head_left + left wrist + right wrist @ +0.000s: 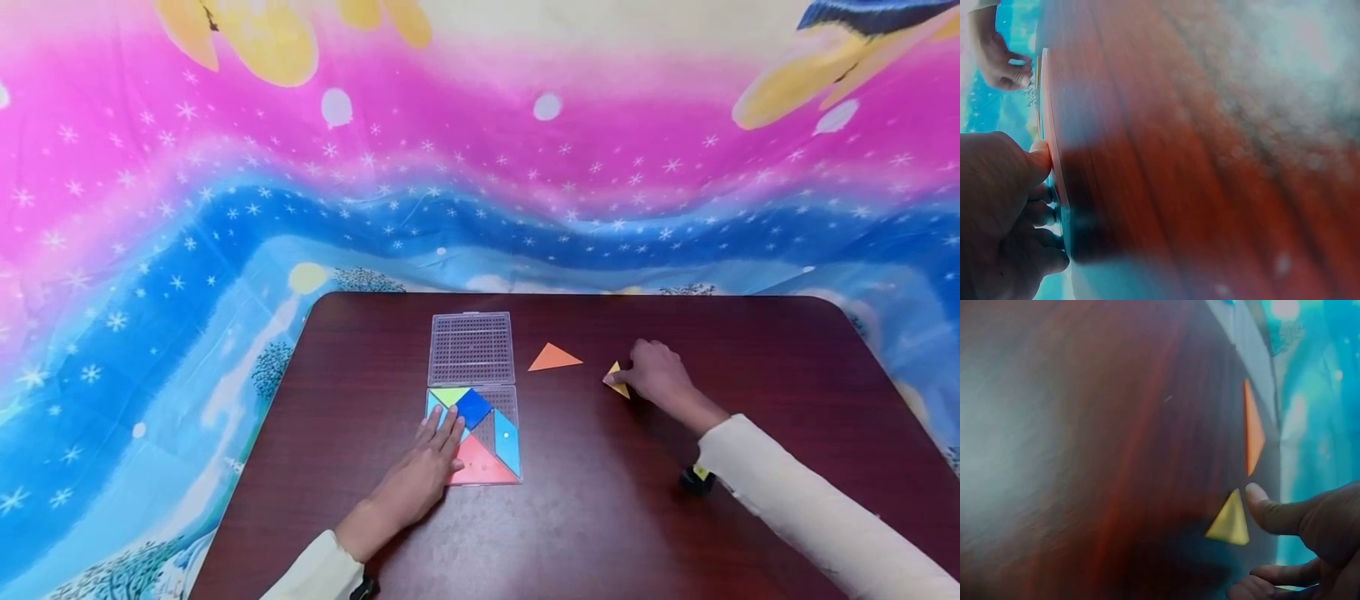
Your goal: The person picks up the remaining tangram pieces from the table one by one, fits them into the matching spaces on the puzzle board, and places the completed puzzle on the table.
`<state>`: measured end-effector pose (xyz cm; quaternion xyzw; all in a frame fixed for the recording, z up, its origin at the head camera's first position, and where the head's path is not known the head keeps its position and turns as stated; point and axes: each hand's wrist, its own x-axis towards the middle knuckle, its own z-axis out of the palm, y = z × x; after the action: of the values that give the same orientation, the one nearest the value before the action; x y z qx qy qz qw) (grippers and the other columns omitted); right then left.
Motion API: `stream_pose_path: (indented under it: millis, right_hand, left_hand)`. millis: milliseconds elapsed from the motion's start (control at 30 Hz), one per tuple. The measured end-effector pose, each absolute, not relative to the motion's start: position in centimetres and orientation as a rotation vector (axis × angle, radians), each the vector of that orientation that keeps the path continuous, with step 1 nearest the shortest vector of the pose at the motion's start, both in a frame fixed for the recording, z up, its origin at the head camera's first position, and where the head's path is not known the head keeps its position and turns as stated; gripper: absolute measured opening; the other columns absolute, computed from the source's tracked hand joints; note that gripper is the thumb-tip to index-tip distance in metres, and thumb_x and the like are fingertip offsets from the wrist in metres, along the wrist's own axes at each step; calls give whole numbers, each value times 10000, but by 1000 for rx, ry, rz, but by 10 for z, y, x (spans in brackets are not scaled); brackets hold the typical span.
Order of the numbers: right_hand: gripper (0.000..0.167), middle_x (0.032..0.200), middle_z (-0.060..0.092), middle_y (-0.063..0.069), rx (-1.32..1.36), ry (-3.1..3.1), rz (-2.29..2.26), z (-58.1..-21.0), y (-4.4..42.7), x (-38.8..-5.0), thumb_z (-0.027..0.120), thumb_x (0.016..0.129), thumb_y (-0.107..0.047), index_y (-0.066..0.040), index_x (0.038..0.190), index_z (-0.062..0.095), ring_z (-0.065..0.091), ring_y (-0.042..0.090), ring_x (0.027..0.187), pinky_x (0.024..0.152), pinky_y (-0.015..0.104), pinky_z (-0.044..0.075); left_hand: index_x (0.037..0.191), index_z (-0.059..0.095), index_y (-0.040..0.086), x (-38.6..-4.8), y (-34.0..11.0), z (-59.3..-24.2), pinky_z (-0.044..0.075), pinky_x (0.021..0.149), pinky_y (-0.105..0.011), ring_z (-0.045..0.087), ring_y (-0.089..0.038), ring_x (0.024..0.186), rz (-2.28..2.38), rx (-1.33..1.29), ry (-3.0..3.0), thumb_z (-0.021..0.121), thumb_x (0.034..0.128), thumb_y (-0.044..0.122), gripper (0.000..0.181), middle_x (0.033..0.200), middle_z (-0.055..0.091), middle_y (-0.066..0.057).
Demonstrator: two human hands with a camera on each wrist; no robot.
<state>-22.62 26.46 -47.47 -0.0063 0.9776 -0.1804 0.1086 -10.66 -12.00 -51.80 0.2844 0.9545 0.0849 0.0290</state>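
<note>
In the head view, my left hand [420, 471] rests with extended fingers on colored tangram pieces in a clear plastic case. The thumb lies by the red triangle [478, 463]. Around the fingers are a lime-green triangle [448, 396], a blue square [474, 408] and a light-blue parallelogram [507, 442]; the hand partly hides a pale-blue piece. My right hand [660, 375] is at a small yellow triangle [618, 382] on the table. In the right wrist view, a gap separates its thumb and fingers beside the yellow triangle [1230, 522].
An orange triangle [555, 357] lies between the case and my right hand. The case's gridded lid [471, 348] is folded back flat on the brown table [360, 375]. A patterned cloth [480, 167] hangs behind the table's far edge.
</note>
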Motion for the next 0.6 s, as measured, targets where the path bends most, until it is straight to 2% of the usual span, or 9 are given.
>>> stream_pose_path:
  millis: [67, 200, 267, 400, 467, 533, 600]
  right_hand:
    - [523, 593, 415, 47, 5, 2871, -518, -479, 270, -222, 822, 872, -389, -106, 599, 477, 434, 212, 574, 524, 308, 325]
    - [501, 718, 475, 111, 1, 2944, -527, -486, 268, -215, 820, 865, -424, -52, 722, 517, 448, 251, 672, 571, 345, 356]
    - [472, 759, 515, 146, -25, 2989, -523, -488, 265, -213, 824, 868, -391, -8, 783, 561, 481, 270, 699, 585, 371, 406]
    - [333, 792, 583, 164, -77, 3040, -557, -488, 259, -211, 834, 869, -228, 48, 878, 649, 535, 286, 729, 641, 419, 482]
    - [269, 731, 548, 114, -77, 3036, -578, -488, 258, -212, 827, 870, -166, 10, 804, 634, 499, 255, 698, 630, 398, 458]
    - [378, 629, 400, 33, -53, 2995, -600, -487, 259, -215, 819, 872, -137, -68, 659, 515, 368, 196, 615, 570, 340, 358]
    - [534, 599, 254, -30, -9, 2929, -623, -487, 261, -219, 810, 883, -140, -157, 595, 360, 257, 154, 572, 541, 297, 269]
  left_hand:
    - [1562, 373, -19, -107, -119, -518, 364, 1192, -551, 297, -444, 1531, 264, 871, 2941, 536, 1063, 343, 638, 1652, 327, -211]
    - [1563, 377, -13, -107, -119, -518, 355, 1195, -555, 296, -440, 1533, 278, 868, 2937, 533, 1063, 348, 636, 1653, 329, -205]
    - [1564, 376, -11, -107, -119, -518, 353, 1194, -556, 297, -439, 1533, 281, 869, 2933, 534, 1062, 349, 637, 1654, 328, -203]
    - [1567, 370, -9, -107, -119, -518, 352, 1194, -556, 295, -438, 1533, 279, 865, 2924, 525, 1067, 353, 636, 1656, 322, -203]
    - [1568, 369, -7, -107, -119, -518, 350, 1196, -554, 292, -438, 1535, 278, 858, 2923, 523, 1068, 353, 635, 1658, 319, -202]
    - [1568, 369, -6, -107, -119, -518, 347, 1198, -552, 287, -435, 1537, 277, 850, 2921, 521, 1069, 353, 634, 1660, 316, -198]
    - [1569, 368, -3, -107, -119, -518, 345, 1199, -550, 284, -433, 1539, 277, 846, 2921, 523, 1068, 353, 634, 1662, 314, -195]
